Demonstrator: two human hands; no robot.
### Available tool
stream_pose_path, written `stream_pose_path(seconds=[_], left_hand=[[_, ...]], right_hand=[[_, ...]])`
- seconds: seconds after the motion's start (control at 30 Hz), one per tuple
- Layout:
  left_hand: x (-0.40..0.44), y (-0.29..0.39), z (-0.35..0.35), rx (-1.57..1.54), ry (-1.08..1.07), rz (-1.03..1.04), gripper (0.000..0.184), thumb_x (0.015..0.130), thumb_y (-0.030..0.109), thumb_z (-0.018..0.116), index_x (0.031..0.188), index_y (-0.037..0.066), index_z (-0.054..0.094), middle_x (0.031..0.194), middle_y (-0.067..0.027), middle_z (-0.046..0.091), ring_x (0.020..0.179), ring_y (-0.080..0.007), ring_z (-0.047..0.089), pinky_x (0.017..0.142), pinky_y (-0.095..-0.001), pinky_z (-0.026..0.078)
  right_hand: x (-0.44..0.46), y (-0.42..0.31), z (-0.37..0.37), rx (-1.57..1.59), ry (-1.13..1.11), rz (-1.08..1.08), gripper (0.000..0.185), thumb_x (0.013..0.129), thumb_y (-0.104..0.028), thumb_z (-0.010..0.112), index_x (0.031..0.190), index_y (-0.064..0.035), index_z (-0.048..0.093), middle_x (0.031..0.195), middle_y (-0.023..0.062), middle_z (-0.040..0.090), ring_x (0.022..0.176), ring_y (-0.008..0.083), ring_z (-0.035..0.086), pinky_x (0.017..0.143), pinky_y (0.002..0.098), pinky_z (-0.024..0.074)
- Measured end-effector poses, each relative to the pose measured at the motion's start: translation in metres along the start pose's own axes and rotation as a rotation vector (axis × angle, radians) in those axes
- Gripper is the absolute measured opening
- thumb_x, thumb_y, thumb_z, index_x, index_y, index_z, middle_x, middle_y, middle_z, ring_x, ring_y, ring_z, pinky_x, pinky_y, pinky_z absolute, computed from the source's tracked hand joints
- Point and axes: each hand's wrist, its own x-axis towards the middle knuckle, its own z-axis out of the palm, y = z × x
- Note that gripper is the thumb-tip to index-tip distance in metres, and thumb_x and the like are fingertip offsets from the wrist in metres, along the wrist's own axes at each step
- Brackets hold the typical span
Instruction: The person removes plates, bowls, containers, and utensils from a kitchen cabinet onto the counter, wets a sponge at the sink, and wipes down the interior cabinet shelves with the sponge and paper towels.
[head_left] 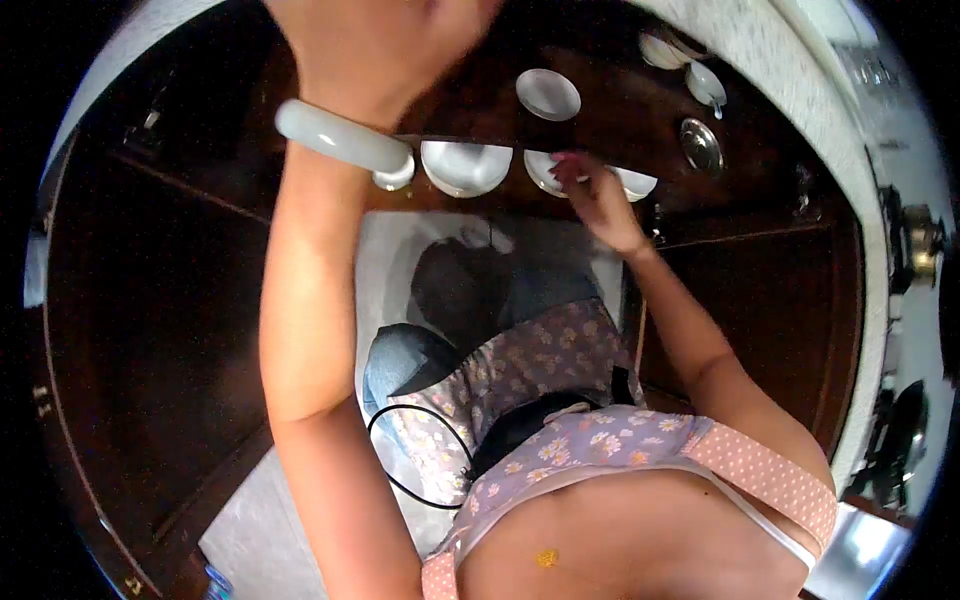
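Note:
My left hand (390,45) reaches up to the top edge of the head view, with a pale bangle at the wrist. Its fingers lie outside the frame, so what they touch is hidden. Lower and to the right, my right hand (606,208) is at a white bowl (540,172) on the front of a dark shelf. Motion smears its fingertips over the bowl's right side; I cannot tell whether they grip it. A larger white bowl (466,168) stands to the left, and another white bowl (637,184) is partly behind the right hand.
Farther in are a round white bowl (549,94), a shiny metal dish (701,145) and a white spoon-shaped piece (706,87). A small white dish (396,174) sits beside the bangle. Dark cabinet doors (750,320) stand on both sides above a grey floor (270,530).

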Motion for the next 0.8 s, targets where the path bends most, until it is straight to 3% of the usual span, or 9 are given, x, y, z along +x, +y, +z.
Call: stream_pose_path(seconds=[0.1, 0.13, 0.2, 0.27, 0.33, 0.47, 0.53, 0.6, 0.8], left_hand=[[0.008, -0.013, -0.006, -0.028, -0.020, -0.136, 0.013, 0.080, 0.012, 0.055, 0.086, 0.000, 0.056, 0.078, -0.0114, 0.049, 0.073, -0.0264, 0.047, 0.067, -0.0337, 0.037], [0.016, -0.018, -0.005, 0.064, -0.019, -0.072, 0.014, 0.080, 0.013, 0.055, 0.085, 0.001, 0.056, 0.077, -0.0118, 0.050, 0.073, -0.0272, 0.047, 0.068, -0.0346, 0.037], [0.031, -0.023, 0.005, 0.161, -0.027, -0.040, 0.014, 0.079, 0.014, 0.055, 0.084, 0.001, 0.056, 0.076, -0.0125, 0.050, 0.071, -0.0281, 0.047, 0.068, -0.0358, 0.036], [0.046, -0.023, 0.021, 0.170, -0.055, -0.103, 0.014, 0.078, 0.015, 0.055, 0.083, 0.002, 0.057, 0.075, -0.0130, 0.051, 0.070, -0.0281, 0.046, 0.068, -0.0363, 0.035], [0.046, -0.032, 0.030, 0.110, 0.065, -0.050, 0.014, 0.078, 0.014, 0.055, 0.083, 0.002, 0.056, 0.075, -0.0127, 0.050, 0.070, -0.0278, 0.046, 0.067, -0.0357, 0.035], [0.049, -0.025, 0.015, 0.052, 0.169, 0.063, 0.013, 0.079, 0.013, 0.054, 0.083, 0.000, 0.056, 0.075, -0.0121, 0.050, 0.071, -0.0265, 0.048, 0.066, -0.0340, 0.037], [0.038, -0.042, 0.018, 0.095, 0.263, 0.245, 0.014, 0.080, 0.014, 0.054, 0.083, 0.000, 0.056, 0.075, -0.0118, 0.051, 0.072, -0.0255, 0.049, 0.065, -0.0338, 0.039], [0.023, -0.054, 0.019, 0.128, 0.280, 0.238, 0.016, 0.081, 0.016, 0.054, 0.084, 0.001, 0.057, 0.076, -0.0115, 0.052, 0.072, -0.0243, 0.050, 0.065, -0.0331, 0.039], [0.031, -0.058, 0.018, 0.123, 0.168, 0.178, 0.021, 0.085, 0.020, 0.051, 0.089, 0.000, 0.055, 0.077, -0.0096, 0.052, 0.070, -0.0192, 0.050, 0.065, -0.0289, 0.039]], right_hand=[[0.025, -0.001, -0.016, -0.069, 0.115, -0.026, 0.022, 0.082, -0.003, 0.057, 0.104, -0.0015, 0.055, 0.097, 0.0155, 0.064, 0.080, 0.0319, 0.064, 0.067, 0.0383, 0.0502], [0.032, 0.002, -0.022, -0.158, 0.135, -0.044, 0.026, 0.082, -0.005, 0.059, 0.108, -0.0028, 0.052, 0.091, 0.0138, 0.064, 0.079, 0.0284, 0.065, 0.064, 0.0370, 0.0507], [0.047, 0.028, -0.039, 0.137, 0.129, 0.214, 0.025, 0.084, -0.006, 0.059, 0.107, -0.0037, 0.051, 0.087, 0.0101, 0.063, 0.075, 0.0210, 0.064, 0.062, 0.0340, 0.0511], [0.088, 0.052, -0.076, 0.427, 0.218, 0.299, 0.017, 0.089, -0.007, 0.054, 0.104, -0.0015, 0.047, 0.091, 0.0098, 0.060, 0.070, 0.0152, 0.060, 0.056, 0.0295, 0.0503], [0.126, 0.063, -0.116, 0.435, 0.357, 0.418, 0.022, 0.091, -0.009, 0.052, 0.111, -0.0022, 0.046, 0.098, 0.0115, 0.057, 0.085, 0.0208, 0.061, 0.064, 0.0330, 0.0548], [0.175, 0.088, -0.173, 0.688, 0.485, 0.541, 0.029, 0.092, -0.018, 0.053, 0.116, -0.0020, 0.047, 0.109, 0.0157, 0.055, 0.090, 0.0273, 0.060, 0.072, 0.0391, 0.0590], [0.192, 0.087, -0.178, 0.850, 0.571, 0.581, 0.044, 0.089, -0.027, 0.058, 0.124, -0.0039, 0.045, 0.118, 0.0162, 0.053, 0.103, 0.0303, 0.055, 0.076, 0.0443, 0.0585], [0.213, 0.088, -0.185, 1.001, 0.535, 0.641, 0.070, 0.085, -0.039, 0.061, 0.137, -0.0037, 0.031, 0.133, 0.0201, 0.040, 0.119, 0.0390, 0.042, 0.088, 0.0529, 0.0506], [0.254, 0.094, -0.198, 1.212, 0.424, 0.740, 0.067, 0.087, -0.038, 0.058, 0.137, -0.0035, 0.029, 0.134, 0.0236, 0.036, 0.120, 0.0418, 0.040, 0.089, 0.0536, 0.0497]])
